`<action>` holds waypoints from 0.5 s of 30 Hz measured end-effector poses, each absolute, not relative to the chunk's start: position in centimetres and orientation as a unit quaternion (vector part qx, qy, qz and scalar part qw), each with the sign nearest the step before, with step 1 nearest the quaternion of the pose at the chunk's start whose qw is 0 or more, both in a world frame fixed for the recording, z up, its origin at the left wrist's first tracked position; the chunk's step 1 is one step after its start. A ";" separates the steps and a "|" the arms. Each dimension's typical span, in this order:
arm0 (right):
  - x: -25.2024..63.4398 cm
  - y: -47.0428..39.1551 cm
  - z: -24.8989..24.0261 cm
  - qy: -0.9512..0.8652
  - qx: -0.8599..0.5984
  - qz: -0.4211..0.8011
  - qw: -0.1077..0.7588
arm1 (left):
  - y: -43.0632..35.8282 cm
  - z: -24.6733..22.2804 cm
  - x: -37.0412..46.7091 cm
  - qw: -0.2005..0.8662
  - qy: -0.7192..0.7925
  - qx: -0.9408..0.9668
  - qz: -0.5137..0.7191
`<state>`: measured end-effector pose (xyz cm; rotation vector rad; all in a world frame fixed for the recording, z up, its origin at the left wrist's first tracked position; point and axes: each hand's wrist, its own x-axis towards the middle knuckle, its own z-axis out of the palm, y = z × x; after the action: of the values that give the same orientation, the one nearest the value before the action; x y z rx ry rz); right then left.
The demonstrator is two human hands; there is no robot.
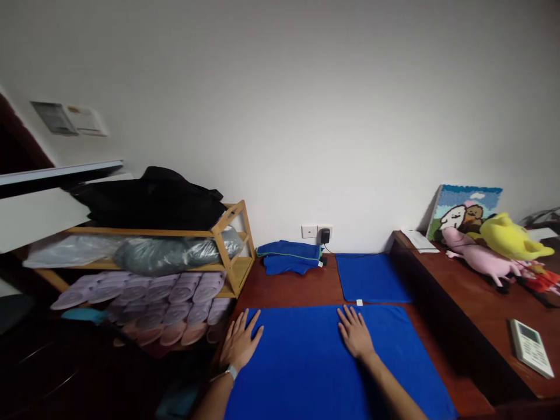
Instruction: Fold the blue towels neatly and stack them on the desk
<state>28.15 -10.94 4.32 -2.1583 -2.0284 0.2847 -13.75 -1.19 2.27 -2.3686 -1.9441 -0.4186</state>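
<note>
A large blue cloth (301,367) lies spread over the reddish-brown table. My left hand (240,340) rests at its far left corner, fingers apart, partly on the cloth and partly past its edge. Flat on the same cloth near the far edge, right of the middle, is my right hand (355,332), with its fingers stretched out and nothing held. Behind the right hand, a smaller blue cloth (371,277) lies flat against the wall side. A crumpled blue cloth with green edging (289,254) sits at the back left.
A wooden rack (238,262) with several slippers (149,291) and a black bag (157,201) stands left. Behind the table, a black plug (325,235) sits in a wall socket. On the raised right surface are plush toys (485,256), a picture (466,207) and a calculator-like device (531,347).
</note>
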 end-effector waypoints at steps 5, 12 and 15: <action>39.0 -13.6 2.8 -0.577 -0.815 0.051 0.023 | -1.1 2.2 -13.7 0.020 -0.632 -0.764 -0.127; 44.9 -14.4 1.1 -0.548 -0.836 0.011 0.032 | -0.7 3.5 -13.6 0.014 -0.647 -0.757 -0.091; 45.7 -14.2 0.6 -0.529 -0.848 0.010 0.034 | -0.2 4.0 -13.6 0.011 -0.660 -0.747 -0.082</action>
<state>45.69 -14.16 0.57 -2.6083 -1.6272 0.0319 -13.57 -0.25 3.98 -2.3313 -2.0582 -0.2559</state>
